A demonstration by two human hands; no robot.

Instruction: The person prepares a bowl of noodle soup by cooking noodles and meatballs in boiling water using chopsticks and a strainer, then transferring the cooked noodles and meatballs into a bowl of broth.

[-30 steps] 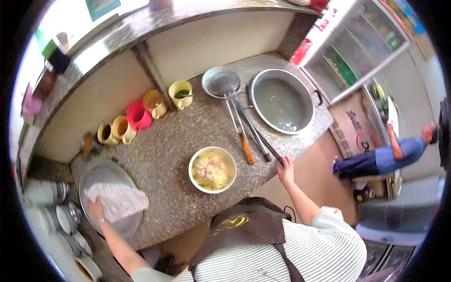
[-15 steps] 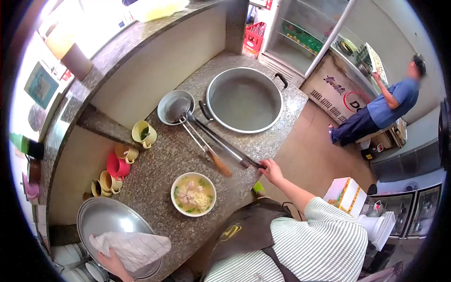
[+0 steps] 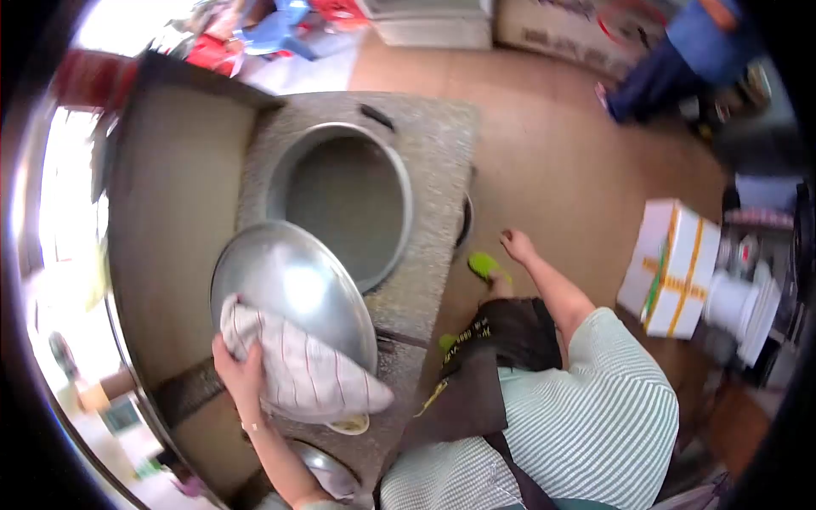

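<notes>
My left hand (image 3: 244, 374) is closed on a white cloth (image 3: 310, 365) with reddish stripes, which lies against a round metal lid (image 3: 297, 276). The lid is tilted above the counter and overlaps the near edge of the large metal pot (image 3: 344, 191), which holds greyish liquid. Below the cloth, a small part of the soup bowl (image 3: 350, 424) shows; the rest is covered. My right hand (image 3: 517, 245) hangs in the air to the right of the counter, its fingers curled, and nothing can be made out in them.
The stone counter (image 3: 442, 153) ends at the right beside the brown floor. A low wall (image 3: 174, 212) runs along its left side. White boxes with yellow tape (image 3: 680, 272) stand at the right. Another person in blue (image 3: 697, 51) stands at the top right.
The view has swung toward the pot. My left hand has lifted the lid with the cloth and brought it over toward the pot. My right hand has let go of the black-handled utensil.
</notes>
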